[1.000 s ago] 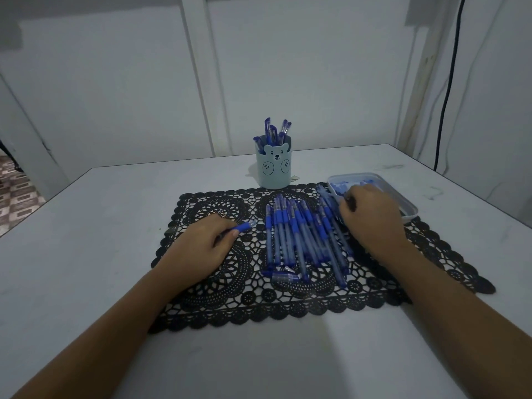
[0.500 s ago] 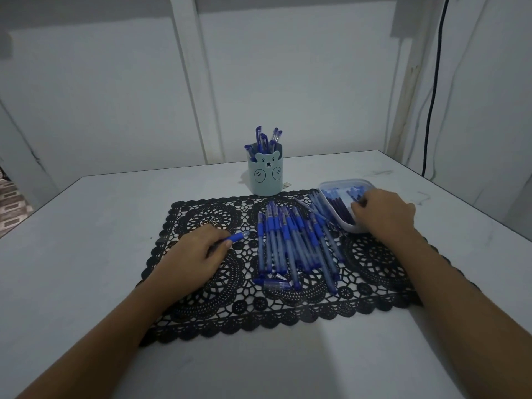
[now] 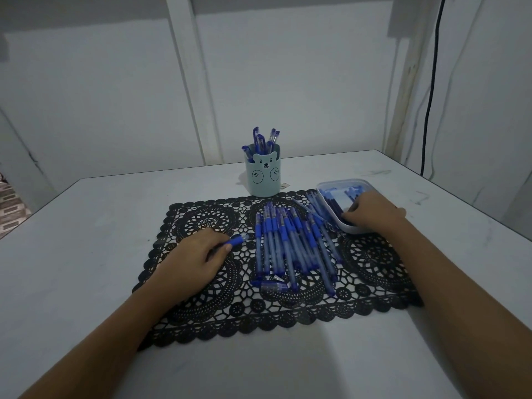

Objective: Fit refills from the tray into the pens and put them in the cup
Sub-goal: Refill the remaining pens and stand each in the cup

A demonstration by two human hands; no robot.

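Observation:
My left hand (image 3: 197, 254) rests on the black lace mat (image 3: 218, 309) and grips a blue pen (image 3: 238, 240), whose tip sticks out to the right. My right hand (image 3: 374, 211) reaches into the clear tray (image 3: 331, 187) at the mat's right, with fingertips down among the blue refills (image 3: 334, 201); what they hold is hidden. A pile of several blue pens (image 3: 290, 246) lies on the mat between my hands. A light-blue bear cup (image 3: 262, 177) with several pens in it stands behind the pile.
A loose pen cap (image 3: 275, 286) lies at the near end of the pile. The white table (image 3: 86, 231) ends at a wall behind the cup. A black cable (image 3: 430, 90) hangs down the wall at the right.
My right hand moved from the pile's right edge into the tray. The left hand has kept hold of its pen in the same spot. The camera tilted slightly.

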